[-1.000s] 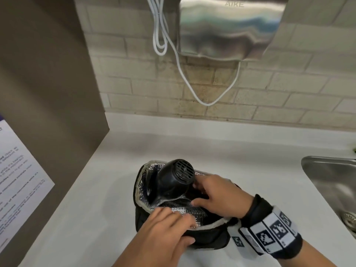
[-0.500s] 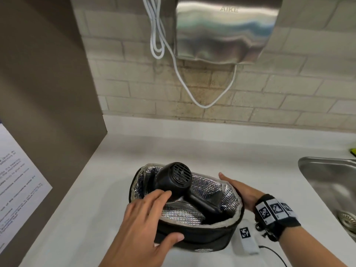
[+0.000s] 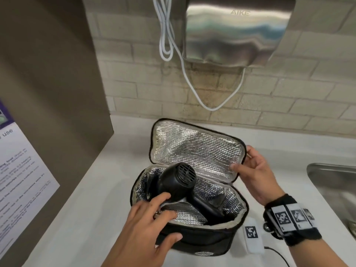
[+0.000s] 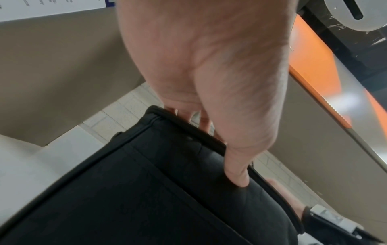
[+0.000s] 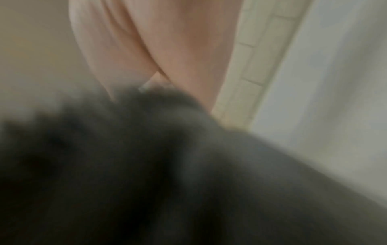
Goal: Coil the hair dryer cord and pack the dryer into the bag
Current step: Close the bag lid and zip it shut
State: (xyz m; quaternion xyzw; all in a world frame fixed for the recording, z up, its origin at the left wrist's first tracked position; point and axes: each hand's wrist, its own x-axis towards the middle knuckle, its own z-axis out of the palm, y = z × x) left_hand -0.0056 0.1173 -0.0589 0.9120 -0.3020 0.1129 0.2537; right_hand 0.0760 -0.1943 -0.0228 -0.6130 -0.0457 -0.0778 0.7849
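Note:
A black hair dryer lies in the open black bag, its vented rear end sticking up above the rim and its handle down in the foil lining. Its cord is hidden. My left hand grips the bag's front rim, fingers inside and thumb on the outer wall; the left wrist view shows the same grip on the black fabric. My right hand pinches the right corner of the foil-lined lid and holds it upright. The right wrist view is blurred, with dark fabric below the hand.
The bag stands on a white counter. A steel sink lies to the right. A steel hand dryer and white cable hang on the tiled wall. A brown partition with a poster closes the left. A white tagged box sits beside the bag.
My right hand left the bag's inside, went round its right side and raised the lid upright. My left hand shifted from the foil lining to gripping the front rim.

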